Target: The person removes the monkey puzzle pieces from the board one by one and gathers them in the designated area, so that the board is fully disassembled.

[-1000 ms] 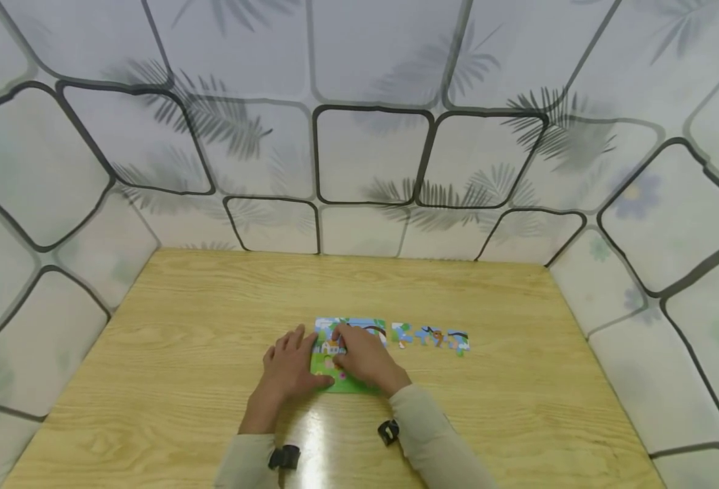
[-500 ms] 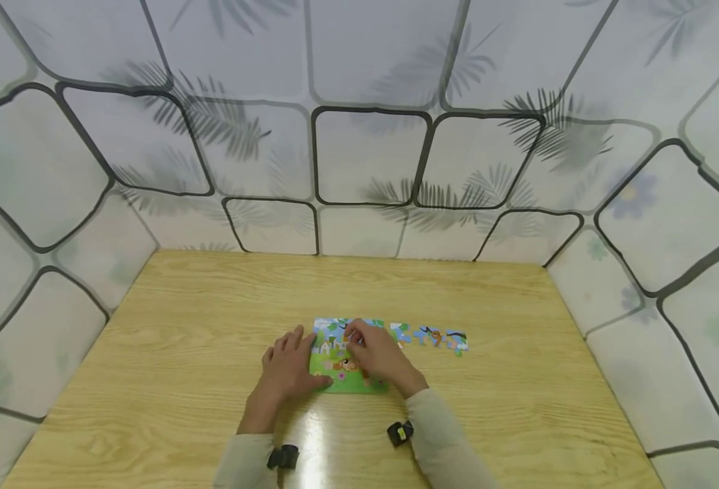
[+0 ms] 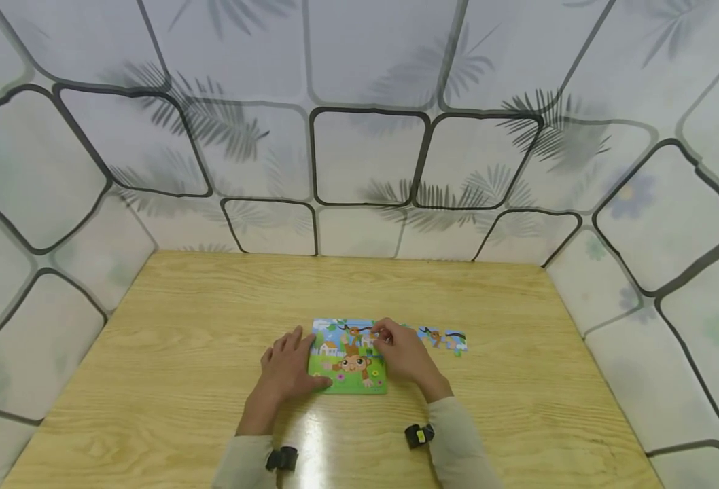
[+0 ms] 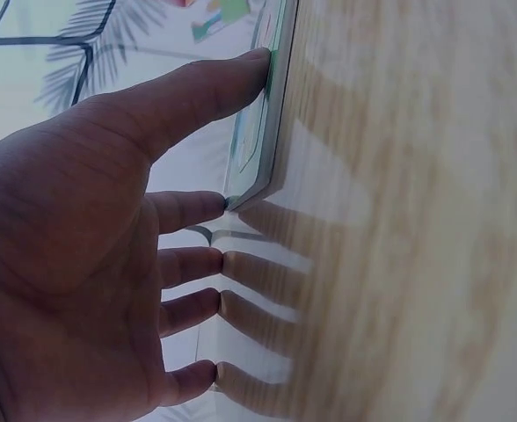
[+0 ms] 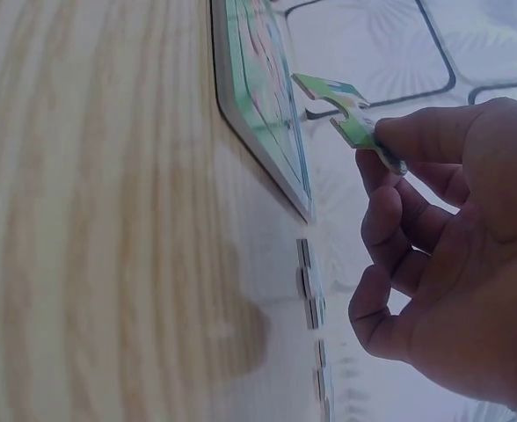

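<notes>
Wood-grain tabletop (image 3: 213, 305), bordered by patterned walls (image 3: 365, 156), is supporting the puzzle board (image 3: 359, 390). Your right hand (image 3: 405, 353) is pinching a puzzle piece (image 5: 355, 132) above the board; your extended left hand (image 3: 289, 370) is touching its edge.

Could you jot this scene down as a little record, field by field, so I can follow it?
Left hand: left hand, fingers spread, thumb on the puzzle board
Right hand: right hand, pinching a puzzle piece
Held piece: tilted, near the board's right side
Picture on board: a monkey among grass, flowers and houses
Loose pieces: loose pieces on the table, right of the board
Surface: wood-grain table
Backdrop: pale wall with dark outlines and leaf prints
</notes>
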`<state>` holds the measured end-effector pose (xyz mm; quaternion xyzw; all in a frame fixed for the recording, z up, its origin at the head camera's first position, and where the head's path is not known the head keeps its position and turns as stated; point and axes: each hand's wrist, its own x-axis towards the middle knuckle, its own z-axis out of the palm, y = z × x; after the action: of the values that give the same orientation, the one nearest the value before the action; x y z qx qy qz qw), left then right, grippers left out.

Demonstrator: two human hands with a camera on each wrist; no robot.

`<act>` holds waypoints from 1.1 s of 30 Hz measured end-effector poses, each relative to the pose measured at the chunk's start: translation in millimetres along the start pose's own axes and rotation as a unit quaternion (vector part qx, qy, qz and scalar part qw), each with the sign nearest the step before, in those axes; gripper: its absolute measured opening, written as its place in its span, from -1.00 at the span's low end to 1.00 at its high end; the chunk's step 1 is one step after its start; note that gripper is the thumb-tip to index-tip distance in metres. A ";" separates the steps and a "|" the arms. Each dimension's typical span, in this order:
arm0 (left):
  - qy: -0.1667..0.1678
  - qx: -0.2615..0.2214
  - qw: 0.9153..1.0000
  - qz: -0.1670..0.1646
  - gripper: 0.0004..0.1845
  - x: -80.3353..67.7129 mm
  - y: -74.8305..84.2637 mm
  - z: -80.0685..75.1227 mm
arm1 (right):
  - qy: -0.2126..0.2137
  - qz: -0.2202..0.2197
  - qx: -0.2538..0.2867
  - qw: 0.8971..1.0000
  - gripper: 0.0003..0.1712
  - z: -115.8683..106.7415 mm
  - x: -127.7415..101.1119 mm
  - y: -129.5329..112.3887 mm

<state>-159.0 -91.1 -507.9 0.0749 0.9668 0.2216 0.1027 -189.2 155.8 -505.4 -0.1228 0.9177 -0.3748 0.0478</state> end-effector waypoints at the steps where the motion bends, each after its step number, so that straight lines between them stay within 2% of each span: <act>1: 0.001 0.000 1.000 0.001 0.01 -0.2 0.0 0.1 | 0.002 0.006 0.002 1.000 -0.84 -1.2 -1.1 1.3; 15: -0.002 -0.009 1.000 -0.003 0.02 0.2 -1.5 1.3 | 0.023 0.079 -0.003 0.997 -0.82 -13.2 -14.9 23.7; 24: 0.002 -0.010 1.000 -0.003 0.02 0.3 -2.6 0.7 | 0.033 0.085 -0.027 0.995 -0.80 -20.4 -22.6 36.2; 33: 0.006 -0.009 1.000 -0.007 0.01 -0.1 -1.3 2.1 | 0.032 0.083 -0.026 0.996 -0.80 -22.2 -28.6 41.0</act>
<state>-158.5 -91.4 -510.3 0.0654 0.9658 0.2302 0.0993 -173.4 206.6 -518.3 -0.0358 0.9351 -0.3495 0.0465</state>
